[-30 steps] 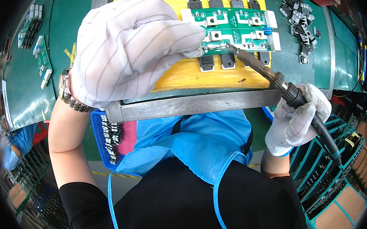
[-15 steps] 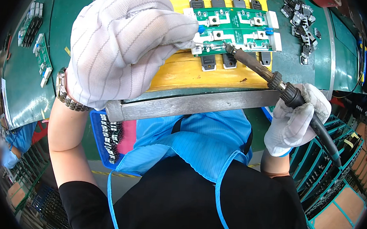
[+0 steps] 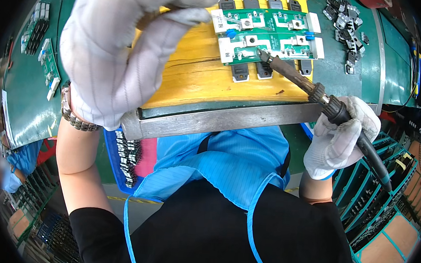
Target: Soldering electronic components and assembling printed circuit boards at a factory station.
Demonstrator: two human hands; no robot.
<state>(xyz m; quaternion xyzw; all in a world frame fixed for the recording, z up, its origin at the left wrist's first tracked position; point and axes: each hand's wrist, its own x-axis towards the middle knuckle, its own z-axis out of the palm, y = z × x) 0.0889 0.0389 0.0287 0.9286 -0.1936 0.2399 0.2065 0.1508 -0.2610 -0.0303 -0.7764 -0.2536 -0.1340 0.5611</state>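
Note:
A soldering iron (image 3: pixel 297 78) is gripped in my right hand (image 3: pixel 341 140), gloved in white, right of the yellow wooden block (image 3: pixel 189 83). Its tip touches or hovers just over the lower edge of a green circuit board (image 3: pixel 269 25). That board has white end pieces and blue components, and black flat transistors (image 3: pixel 240 74) stick out along its two long sides. My left hand (image 3: pixel 113 51), also gloved, is raised left of the board with finger and thumb curled together. A thin strand of solder wire (image 3: pixel 226 19) seems to run from the fingertips toward the board.
A metal rail (image 3: pixel 221 121) edges the green bench in front of me. Black transistors (image 3: pixel 344 28) lie heaped at the far right, with more boards (image 3: pixel 49 66) at left. Below the rail stands a blue bin (image 3: pixel 113 166) of small parts. Racks (image 3: pixel 378 182) fill the right side.
My left hand has moved up and left, and the solder wire has come away from the iron's tip. The iron and my right hand have hardly moved.

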